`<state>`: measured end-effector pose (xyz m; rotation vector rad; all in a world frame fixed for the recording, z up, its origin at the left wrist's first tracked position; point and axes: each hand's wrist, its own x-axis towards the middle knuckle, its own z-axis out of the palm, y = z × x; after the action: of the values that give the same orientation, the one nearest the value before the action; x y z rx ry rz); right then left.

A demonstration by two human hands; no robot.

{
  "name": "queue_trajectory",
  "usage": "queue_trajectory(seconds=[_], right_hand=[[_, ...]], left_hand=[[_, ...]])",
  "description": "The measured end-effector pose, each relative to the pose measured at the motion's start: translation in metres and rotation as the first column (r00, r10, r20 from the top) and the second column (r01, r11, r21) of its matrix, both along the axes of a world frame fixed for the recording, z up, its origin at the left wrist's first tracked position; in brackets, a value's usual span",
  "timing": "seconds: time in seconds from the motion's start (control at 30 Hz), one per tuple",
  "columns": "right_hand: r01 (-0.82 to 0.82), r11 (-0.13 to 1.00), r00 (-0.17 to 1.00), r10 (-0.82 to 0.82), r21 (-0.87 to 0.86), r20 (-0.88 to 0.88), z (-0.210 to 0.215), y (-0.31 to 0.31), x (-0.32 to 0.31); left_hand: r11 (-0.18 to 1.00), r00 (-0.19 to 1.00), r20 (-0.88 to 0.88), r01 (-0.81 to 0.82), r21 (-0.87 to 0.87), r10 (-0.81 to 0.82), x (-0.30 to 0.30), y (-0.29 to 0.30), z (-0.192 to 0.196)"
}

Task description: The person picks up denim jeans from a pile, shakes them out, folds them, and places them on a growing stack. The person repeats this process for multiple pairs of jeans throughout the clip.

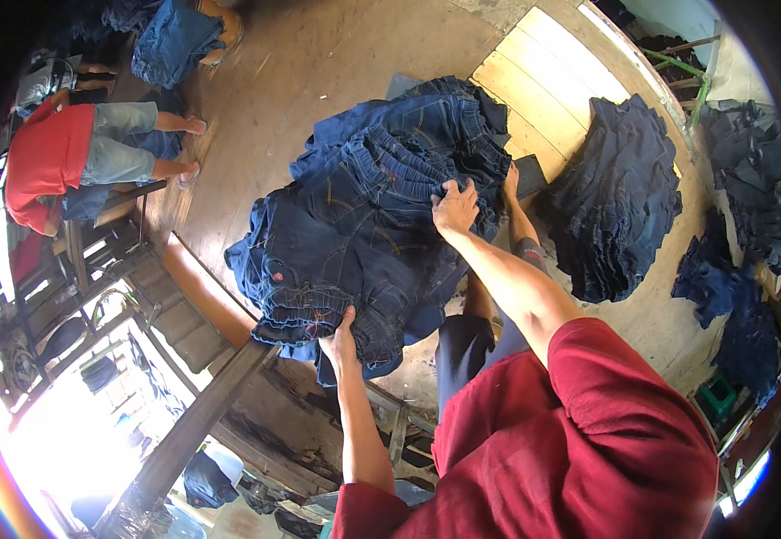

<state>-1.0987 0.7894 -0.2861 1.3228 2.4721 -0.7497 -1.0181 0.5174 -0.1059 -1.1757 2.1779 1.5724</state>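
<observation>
A large pile of dark blue denim trousers (327, 211) with gathered elastic waistbands lies on the floor before me. My left hand (341, 340) grips the waistband end of a stack at the pile's near side, thumb on top and its other fingers hidden in the cloth. Higher up, my right hand (456, 208) has its fingers bent over another gathered waistband (395, 162) and holds its edge. Just beyond the right hand, a bare limb (511, 184) touches the pile's right edge; whether it is a hand or a foot I cannot tell.
Another heap of dark trousers (619, 198) lies to the right, and more dark garments (750, 180) sit at the far right. A wooden beam (197, 431) and a bench stand lower left. A person in a red shirt (49, 162) bends over at the upper left near blue garments (175, 43).
</observation>
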Motion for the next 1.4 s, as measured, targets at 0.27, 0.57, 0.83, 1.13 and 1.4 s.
queue_trajectory(seconds=[0.27, 0.57, 0.83, 1.13, 1.4], right_hand=[[-0.949, 0.227, 0.309, 0.509, -0.22, -0.803, 0.155, -0.067, 0.078], [0.051, 0.988, 0.998, -0.044, -0.144, 0.046, -0.022, 0.021, 0.002], [-0.019, 0.986, 0.919, -0.048, -0.167, -0.391, 0.02, -0.025, 0.029], [-0.021, 0.964, 0.896, -0.1, -0.266, -0.433, 0.034, -0.016, 0.004], [-0.865, 0.465, 0.395, 0.404, -0.186, -0.825, 0.079, -0.026, 0.08]], left_hand=[[0.981, 0.987, -0.025, 0.158, 0.113, -0.156, -0.016, 0.011, -0.011], [0.997, 0.998, 0.051, -0.035, 0.065, 0.031, -0.02, 0.021, -0.026], [1.0, 0.997, 0.068, 0.022, 0.008, -0.022, -0.02, 0.015, -0.043], [0.997, 0.996, 0.058, 0.067, 0.029, -0.069, -0.024, 0.027, -0.034], [0.968, 0.969, 0.038, 0.245, -0.054, -0.243, -0.043, 0.007, -0.039]])
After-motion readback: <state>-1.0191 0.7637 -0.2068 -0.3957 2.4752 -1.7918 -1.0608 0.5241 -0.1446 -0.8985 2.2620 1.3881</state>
